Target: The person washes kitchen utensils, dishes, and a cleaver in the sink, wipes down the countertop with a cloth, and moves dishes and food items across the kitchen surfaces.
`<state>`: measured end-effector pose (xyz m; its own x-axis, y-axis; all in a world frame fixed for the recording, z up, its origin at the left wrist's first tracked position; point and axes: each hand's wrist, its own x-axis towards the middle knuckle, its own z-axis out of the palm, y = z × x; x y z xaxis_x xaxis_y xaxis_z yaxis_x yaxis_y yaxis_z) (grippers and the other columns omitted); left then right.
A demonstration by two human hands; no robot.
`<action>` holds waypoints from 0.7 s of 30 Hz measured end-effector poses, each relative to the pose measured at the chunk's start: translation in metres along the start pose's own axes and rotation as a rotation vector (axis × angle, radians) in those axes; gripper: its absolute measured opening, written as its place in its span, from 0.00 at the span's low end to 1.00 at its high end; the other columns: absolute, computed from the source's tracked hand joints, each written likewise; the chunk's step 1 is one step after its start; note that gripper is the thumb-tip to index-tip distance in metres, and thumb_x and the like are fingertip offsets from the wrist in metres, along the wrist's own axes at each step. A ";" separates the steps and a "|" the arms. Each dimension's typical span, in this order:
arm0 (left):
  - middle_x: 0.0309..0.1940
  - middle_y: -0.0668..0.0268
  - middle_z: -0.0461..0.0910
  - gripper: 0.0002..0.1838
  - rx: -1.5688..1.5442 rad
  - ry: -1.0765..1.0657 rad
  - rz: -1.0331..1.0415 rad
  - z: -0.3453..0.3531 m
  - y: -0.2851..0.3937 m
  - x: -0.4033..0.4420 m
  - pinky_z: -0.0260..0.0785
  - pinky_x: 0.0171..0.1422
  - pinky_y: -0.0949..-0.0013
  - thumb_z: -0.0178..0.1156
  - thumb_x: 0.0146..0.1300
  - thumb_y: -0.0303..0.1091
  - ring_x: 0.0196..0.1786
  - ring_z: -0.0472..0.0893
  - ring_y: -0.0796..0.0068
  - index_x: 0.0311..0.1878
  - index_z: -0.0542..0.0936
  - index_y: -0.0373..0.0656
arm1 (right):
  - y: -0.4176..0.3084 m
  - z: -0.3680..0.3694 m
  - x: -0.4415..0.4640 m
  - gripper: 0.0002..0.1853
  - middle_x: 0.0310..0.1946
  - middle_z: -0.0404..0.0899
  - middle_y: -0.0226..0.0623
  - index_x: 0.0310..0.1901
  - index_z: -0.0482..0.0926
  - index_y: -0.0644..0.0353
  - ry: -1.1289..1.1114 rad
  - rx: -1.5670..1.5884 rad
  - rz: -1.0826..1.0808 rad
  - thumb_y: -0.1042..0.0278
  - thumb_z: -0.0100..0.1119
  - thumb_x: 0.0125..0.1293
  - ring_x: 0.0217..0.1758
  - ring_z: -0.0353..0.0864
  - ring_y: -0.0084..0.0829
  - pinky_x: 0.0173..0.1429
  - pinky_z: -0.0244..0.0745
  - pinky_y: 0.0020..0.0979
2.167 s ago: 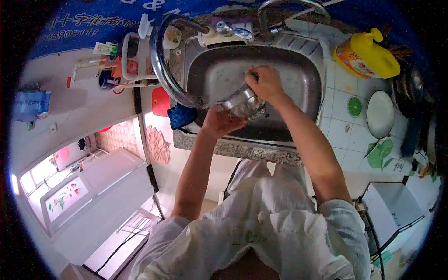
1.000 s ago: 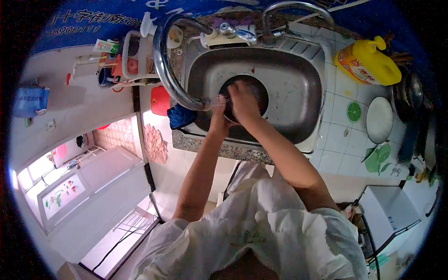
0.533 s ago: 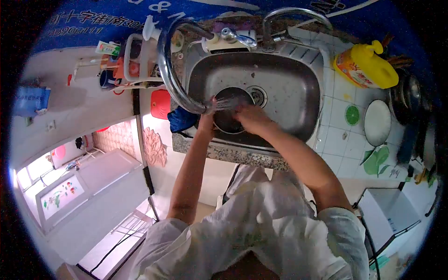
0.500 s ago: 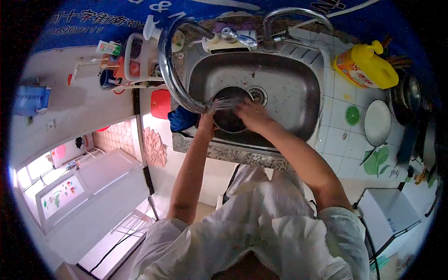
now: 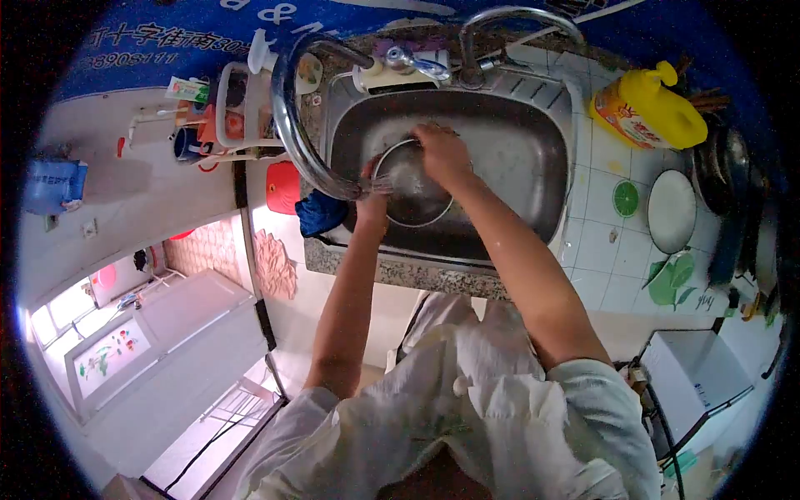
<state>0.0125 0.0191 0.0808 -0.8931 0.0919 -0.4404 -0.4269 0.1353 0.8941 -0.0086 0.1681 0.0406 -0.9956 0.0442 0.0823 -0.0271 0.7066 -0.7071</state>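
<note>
A round metal bowl (image 5: 410, 196) with a bright rim is in the left part of the steel sink (image 5: 517, 192), its inside facing up. My left hand (image 5: 373, 200) grips the bowl's left edge, with the fingers partly hidden. At its far rim my right hand (image 5: 442, 154) is closed over the edge, and its fingertips are hard to make out. Water runs from the curved chrome faucet (image 5: 296, 125) onto my left hand and the bowl's left side.
A second chrome spout (image 5: 467, 50) arches behind the sink. To the right are a yellow detergent jug (image 5: 646, 108), a white plate (image 5: 672, 212) and stacked dark pans (image 5: 721, 167). A blue cloth (image 5: 322, 214) hangs at the left edge, near a red item (image 5: 282, 187).
The bowl has turned from its dark side to show its bright rim and inside. My right hand has moved up to the far rim. The camera view has shifted slightly.
</note>
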 end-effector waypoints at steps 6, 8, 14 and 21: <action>0.48 0.61 0.71 0.34 -0.273 0.330 0.145 0.024 -0.045 0.012 0.70 0.46 0.64 0.52 0.51 0.26 0.44 0.74 0.68 0.64 0.57 0.46 | 0.029 0.043 -0.049 0.25 0.43 0.73 0.49 0.48 0.70 0.65 0.011 0.384 0.709 0.52 0.54 0.56 0.46 0.73 0.50 0.48 0.69 0.45; 0.54 0.59 0.66 0.34 -0.491 0.490 0.353 0.054 -0.046 -0.003 0.69 0.50 0.58 0.55 0.54 0.32 0.50 0.71 0.62 0.65 0.54 0.48 | 0.027 0.052 -0.055 0.23 0.41 0.74 0.52 0.48 0.70 0.66 0.161 0.308 0.741 0.55 0.52 0.57 0.44 0.72 0.53 0.48 0.69 0.45; 0.45 0.66 0.72 0.21 -0.671 0.067 -0.314 0.008 -0.068 0.009 0.66 0.52 0.65 0.57 0.52 0.30 0.48 0.72 0.68 0.51 0.67 0.43 | 0.030 -0.018 -0.007 0.14 0.37 0.76 0.49 0.44 0.71 0.61 0.083 -0.141 0.257 0.66 0.49 0.56 0.39 0.77 0.48 0.40 0.72 0.43; 0.38 0.64 0.74 0.12 0.228 -0.448 0.159 -0.043 -0.048 0.077 0.70 0.45 0.65 0.54 0.56 0.36 0.41 0.75 0.70 0.42 0.73 0.42 | -0.003 -0.025 0.028 0.12 0.34 0.75 0.45 0.41 0.72 0.56 -0.074 -0.338 -0.480 0.72 0.47 0.54 0.35 0.78 0.43 0.37 0.73 0.42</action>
<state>-0.0418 -0.0228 0.0075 -0.7747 0.5348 -0.3374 -0.2052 0.2921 0.9341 -0.0344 0.1847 0.0625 -0.8830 -0.3771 0.2797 -0.4583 0.8216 -0.3391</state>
